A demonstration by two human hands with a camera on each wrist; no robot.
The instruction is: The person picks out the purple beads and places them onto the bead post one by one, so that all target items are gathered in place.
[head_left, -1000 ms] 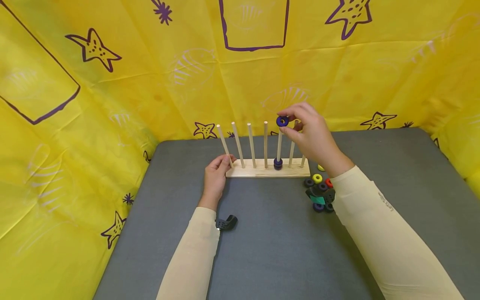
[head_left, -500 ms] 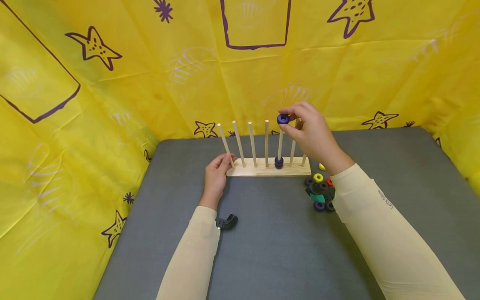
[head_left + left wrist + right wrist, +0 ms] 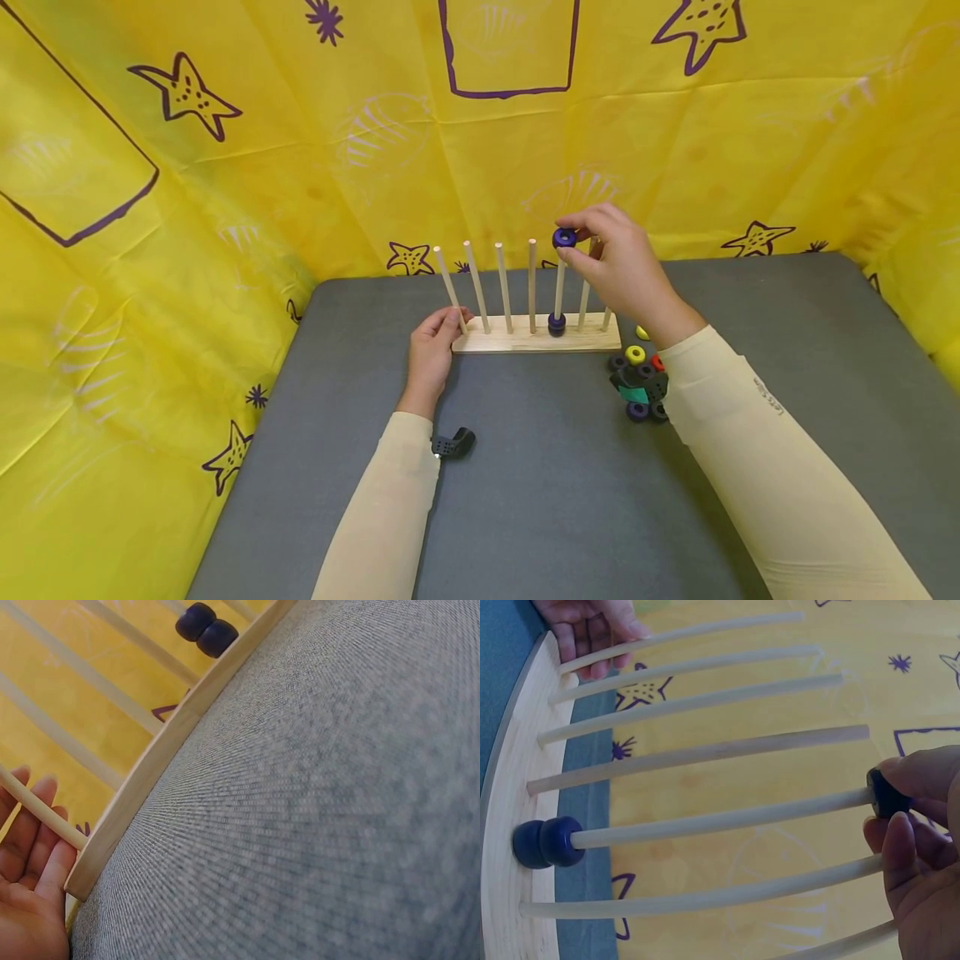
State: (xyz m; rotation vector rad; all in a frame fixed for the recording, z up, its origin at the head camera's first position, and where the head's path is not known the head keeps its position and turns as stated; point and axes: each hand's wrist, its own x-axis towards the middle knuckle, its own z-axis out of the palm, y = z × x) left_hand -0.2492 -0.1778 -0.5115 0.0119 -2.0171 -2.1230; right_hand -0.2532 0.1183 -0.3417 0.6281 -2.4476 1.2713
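A wooden rack (image 3: 495,342) with a row of upright pegs stands on the table. My left hand (image 3: 433,337) holds its left end, with thumb and fingers about the leftmost peg (image 3: 682,635). Between thumb and fingertips, my right hand (image 3: 618,267) pinches a dark blue ring (image 3: 565,238). That ring is right at the top of the fifth peg (image 3: 727,821) from the left, its hole facing up toward the head camera. Two more dark blue rings (image 3: 549,841) sit stacked at the foot of this same peg. The other pegs carry no rings.
Loose rings lie right of the rack: yellow (image 3: 635,355), red (image 3: 657,362), dark blue (image 3: 637,412) and black ones, partly hidden under the right wrist's camera mount (image 3: 633,387). A yellow patterned cloth (image 3: 300,167) hangs behind the grey table (image 3: 525,500).
Almost nothing differs. Both hands keep their grips, and the ring stays at the top of the fifth peg; the head view shifts slightly.
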